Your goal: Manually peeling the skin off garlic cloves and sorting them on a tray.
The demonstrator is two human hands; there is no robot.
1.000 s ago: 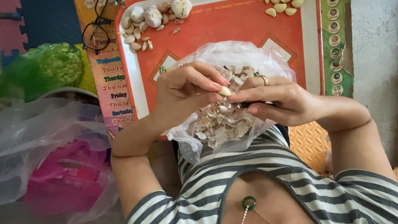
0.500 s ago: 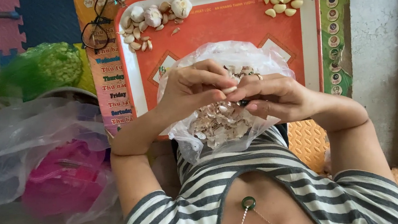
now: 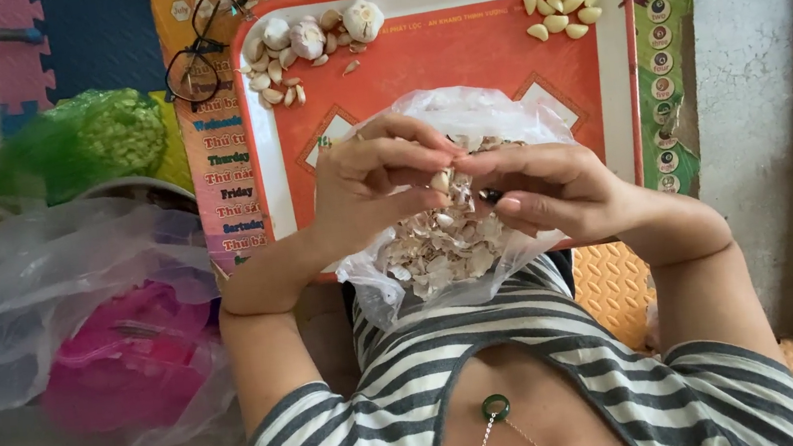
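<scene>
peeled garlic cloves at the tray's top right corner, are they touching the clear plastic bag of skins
Apart. The head view shows the peeled garlic cloves piled near the tray's far right corner, with bare orange tray surface between them and the plastic bag of skins.

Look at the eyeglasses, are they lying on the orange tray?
No, the eyeglasses lie beside the orange tray, on the colourful mat just off its left edge.

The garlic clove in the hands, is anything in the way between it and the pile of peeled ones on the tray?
Nothing visible blocks it. The garlic clove sits pinched between the left hand and right hand, above the clear bag of peels. Bare orange tray lies between it and the peeled cloves.
</scene>
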